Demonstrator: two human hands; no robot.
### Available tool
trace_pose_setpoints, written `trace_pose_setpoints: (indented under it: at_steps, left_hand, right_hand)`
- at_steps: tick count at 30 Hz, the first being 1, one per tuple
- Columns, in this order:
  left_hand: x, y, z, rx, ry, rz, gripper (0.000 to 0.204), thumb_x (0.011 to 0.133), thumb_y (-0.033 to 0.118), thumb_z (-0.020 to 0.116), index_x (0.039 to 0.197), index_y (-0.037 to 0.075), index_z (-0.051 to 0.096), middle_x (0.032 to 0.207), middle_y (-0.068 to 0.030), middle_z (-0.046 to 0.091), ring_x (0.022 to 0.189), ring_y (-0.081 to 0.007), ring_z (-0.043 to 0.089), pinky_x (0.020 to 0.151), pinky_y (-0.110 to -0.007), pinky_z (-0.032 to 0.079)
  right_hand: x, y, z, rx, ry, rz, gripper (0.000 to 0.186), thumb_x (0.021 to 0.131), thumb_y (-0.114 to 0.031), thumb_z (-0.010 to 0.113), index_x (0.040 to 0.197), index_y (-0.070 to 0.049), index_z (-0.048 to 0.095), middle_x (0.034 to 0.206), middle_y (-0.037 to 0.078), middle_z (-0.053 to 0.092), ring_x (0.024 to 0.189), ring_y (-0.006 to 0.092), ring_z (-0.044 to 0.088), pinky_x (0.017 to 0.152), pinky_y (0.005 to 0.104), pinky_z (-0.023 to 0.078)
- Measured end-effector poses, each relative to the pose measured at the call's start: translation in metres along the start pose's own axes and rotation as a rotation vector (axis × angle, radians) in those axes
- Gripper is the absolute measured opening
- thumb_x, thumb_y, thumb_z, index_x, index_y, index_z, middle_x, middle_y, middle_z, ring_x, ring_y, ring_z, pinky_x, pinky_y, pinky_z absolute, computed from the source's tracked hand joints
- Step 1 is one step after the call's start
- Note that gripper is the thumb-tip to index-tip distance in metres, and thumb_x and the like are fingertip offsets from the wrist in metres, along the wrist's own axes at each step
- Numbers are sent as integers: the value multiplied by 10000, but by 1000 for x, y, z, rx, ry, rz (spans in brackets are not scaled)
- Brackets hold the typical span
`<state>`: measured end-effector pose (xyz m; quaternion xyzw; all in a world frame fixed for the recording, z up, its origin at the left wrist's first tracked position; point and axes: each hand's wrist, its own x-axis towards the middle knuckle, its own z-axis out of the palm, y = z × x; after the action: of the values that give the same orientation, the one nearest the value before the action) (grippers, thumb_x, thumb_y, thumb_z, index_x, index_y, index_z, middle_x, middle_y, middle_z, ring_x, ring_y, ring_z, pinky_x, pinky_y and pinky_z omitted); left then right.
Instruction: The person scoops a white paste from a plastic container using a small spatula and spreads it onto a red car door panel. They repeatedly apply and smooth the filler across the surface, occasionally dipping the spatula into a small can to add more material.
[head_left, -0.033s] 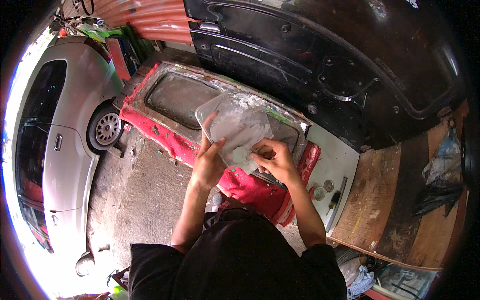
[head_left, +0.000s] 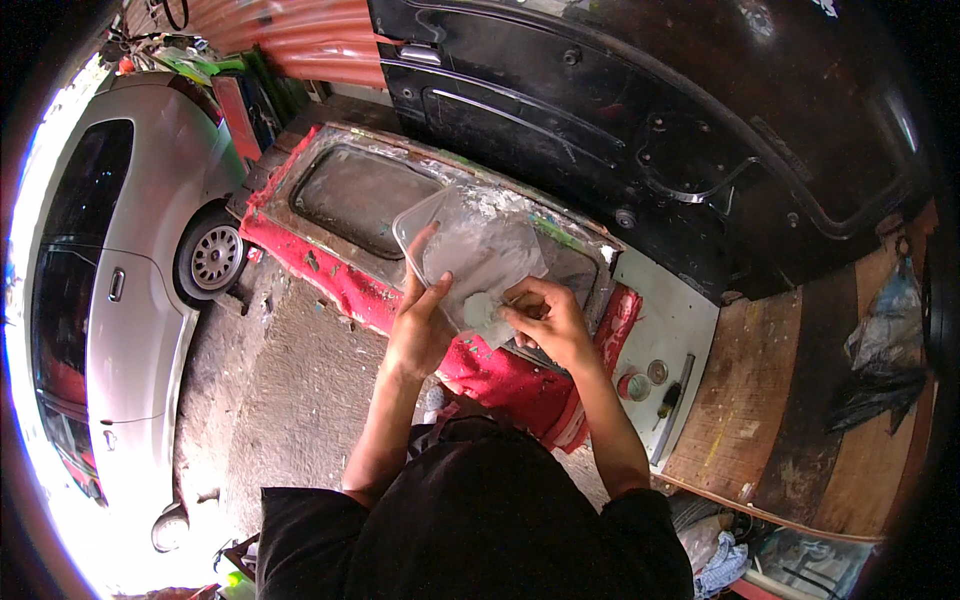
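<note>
A clear plastic container (head_left: 408, 222), smeared whitish inside, is held up over the worktable. My left hand (head_left: 420, 322) grips its near left side, thumb on top and fingers around the wall. At its near right side, my right hand (head_left: 548, 318) has its fingers bent together in a pinch. What lies between those fingertips is too small to make out. Just left of them, a pale greenish-white round patch (head_left: 481, 308) shows in the near part of the container. I cannot tell whether it is paste or a solid piece.
Beneath my hands is a framed panel (head_left: 330, 190) on red cloth (head_left: 350, 298). To the right, a small open tin (head_left: 634, 387), its lid (head_left: 657, 372) and a dark-handled tool (head_left: 670, 400) rest on a white board (head_left: 655, 300). A black vehicle panel (head_left: 600, 110) stands behind; a silver car (head_left: 150, 200) is left.
</note>
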<state>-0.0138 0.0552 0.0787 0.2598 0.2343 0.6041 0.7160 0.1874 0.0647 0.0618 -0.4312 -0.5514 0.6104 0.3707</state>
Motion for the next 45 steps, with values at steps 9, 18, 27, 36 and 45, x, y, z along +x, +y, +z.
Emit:
trace_pose_setpoints:
  at_steps: [9, 18, 27, 36, 45]
  left_hand:
    - [6, -8, 0, -166, -43, -50, 598, 1074, 184, 440, 1604, 298, 186, 1611, -162, 323, 1448, -416, 389, 1135, -599, 413]
    - [7, -20, 0, -259, 15, -57, 546, 1096, 175, 372, 1587, 330, 189, 1571, -184, 374, 1421, -403, 427, 1108, -601, 443]
    - [12, -11, -11, -327, 59, -46, 502, 1111, 193, 339, 1581, 312, 209, 1586, -145, 350, 1414, -403, 433, 1091, -625, 451]
    - [14, -3, -13, -327, 66, -28, 525, 1103, 186, 356, 1585, 333, 210, 1585, -159, 352, 1416, -410, 432, 1081, -639, 454]
    - [12, 0, -4, -187, 33, 3, 577, 1086, 123, 390, 1595, 321, 206, 1595, -193, 331, 1415, -425, 429, 1095, -627, 445]
  right_hand:
    - [7, -9, -17, -52, 130, -113, 133, 937, -55, 723, 1040, -8, 651, 742, -7, 644, 591, 46, 575, 519, 207, 442]
    - [-6, -35, 12, -977, 321, -764, 151, 860, -26, 746, 1003, -18, 700, 933, 88, 712, 753, 255, 662, 640, 342, 525]
    - [-20, -6, 3, -1064, 246, -869, 185, 799, -31, 727, 983, -55, 733, 1125, 12, 722, 936, 259, 636, 819, 382, 514]
    - [-33, -9, -21, -1029, 227, -897, 182, 789, -22, 732, 967, -61, 733, 1117, 15, 730, 952, 285, 632, 832, 398, 522]
    - [-12, -37, -47, -417, 489, -394, 115, 964, -30, 686, 1041, 49, 652, 820, 15, 669, 658, 33, 525, 568, 212, 415]
